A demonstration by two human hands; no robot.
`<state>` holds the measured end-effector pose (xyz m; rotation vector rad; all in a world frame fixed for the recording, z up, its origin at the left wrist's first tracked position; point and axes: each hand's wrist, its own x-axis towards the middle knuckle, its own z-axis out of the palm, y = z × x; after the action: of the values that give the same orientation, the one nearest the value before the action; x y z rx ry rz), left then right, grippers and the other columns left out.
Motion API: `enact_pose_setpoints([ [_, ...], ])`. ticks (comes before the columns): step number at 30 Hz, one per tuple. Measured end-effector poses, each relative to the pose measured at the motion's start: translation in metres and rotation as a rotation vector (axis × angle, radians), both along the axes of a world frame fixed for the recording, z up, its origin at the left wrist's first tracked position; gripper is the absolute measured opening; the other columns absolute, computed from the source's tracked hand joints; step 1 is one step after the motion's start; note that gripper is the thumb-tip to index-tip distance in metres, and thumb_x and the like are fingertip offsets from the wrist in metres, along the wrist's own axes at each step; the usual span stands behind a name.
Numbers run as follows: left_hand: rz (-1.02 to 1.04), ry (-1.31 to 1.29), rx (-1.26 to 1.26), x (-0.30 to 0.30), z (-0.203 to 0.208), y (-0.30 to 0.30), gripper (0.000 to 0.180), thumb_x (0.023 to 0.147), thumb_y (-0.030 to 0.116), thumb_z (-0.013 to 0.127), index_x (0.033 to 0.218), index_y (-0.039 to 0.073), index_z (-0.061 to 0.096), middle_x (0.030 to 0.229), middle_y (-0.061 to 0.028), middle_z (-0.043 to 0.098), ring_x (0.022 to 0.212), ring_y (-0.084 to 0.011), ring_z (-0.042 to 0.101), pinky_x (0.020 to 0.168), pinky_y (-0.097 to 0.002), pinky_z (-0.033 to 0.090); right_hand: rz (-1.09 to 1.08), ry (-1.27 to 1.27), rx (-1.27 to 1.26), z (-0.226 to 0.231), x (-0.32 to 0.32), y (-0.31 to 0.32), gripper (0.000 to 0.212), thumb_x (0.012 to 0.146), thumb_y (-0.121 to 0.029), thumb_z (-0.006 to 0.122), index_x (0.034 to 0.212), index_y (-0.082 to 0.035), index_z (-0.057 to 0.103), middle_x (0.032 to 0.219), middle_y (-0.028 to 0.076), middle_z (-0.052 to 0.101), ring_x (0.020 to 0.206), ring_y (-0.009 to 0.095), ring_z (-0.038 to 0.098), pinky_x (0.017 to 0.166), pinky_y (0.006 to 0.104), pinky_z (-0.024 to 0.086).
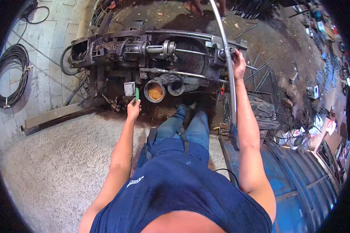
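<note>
A long, greasy metal machine [157,48] with a shaft, a flanged collar and guide rods lies across the view in front of me. My left hand [133,108] pinches the lower end of a green handle [137,94] beside a small grey box [129,89] below the machine. My right hand [239,66] is at the machine's right end block [220,52], its fingers curled in and partly hidden. A long bare metal pipe [228,64] passes close beside that hand, running from the top of the view down along my right forearm.
Two round cups [155,91] hang under the machine, the larger with orange-brown material inside. Coiled black cable [11,75] lies on the left tiles. Metal rods [262,73] and scrap litter the right floor, with a blue metal panel [295,182] nearer me. Another person's feet [194,7] show at the top.
</note>
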<state>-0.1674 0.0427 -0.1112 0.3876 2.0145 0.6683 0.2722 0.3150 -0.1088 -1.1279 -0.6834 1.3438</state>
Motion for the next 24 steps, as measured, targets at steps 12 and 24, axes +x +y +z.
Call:
enact_pose_setpoints([
  [12,0.050,0.141,0.043,0.024,0.000,0.005,0.042,0.093,0.018,0.057,0.128,-0.004,0.050,0.073,-0.0007,0.056,0.058,-0.0064,0.050,0.050,-0.0220,0.043,0.047,-0.070,0.076,-0.034,-0.021,0.000,0.028,0.097,-0.021,0.040,0.103,-0.001,0.059,0.114,0.010,0.060,0.096,0.014,0.052,0.087,0.0271,0.039],
  [24,0.074,0.178,0.057,0.020,-0.007,-0.004,0.047,0.093,0.021,0.058,0.130,-0.006,0.047,0.071,-0.0003,0.056,0.057,-0.0069,0.050,0.052,-0.0226,0.043,0.057,-0.466,0.266,-0.022,-0.058,0.011,0.026,0.092,-0.015,0.048,0.103,0.006,0.060,0.112,0.012,0.061,0.094,0.021,0.055,0.084,0.0321,0.041],
])
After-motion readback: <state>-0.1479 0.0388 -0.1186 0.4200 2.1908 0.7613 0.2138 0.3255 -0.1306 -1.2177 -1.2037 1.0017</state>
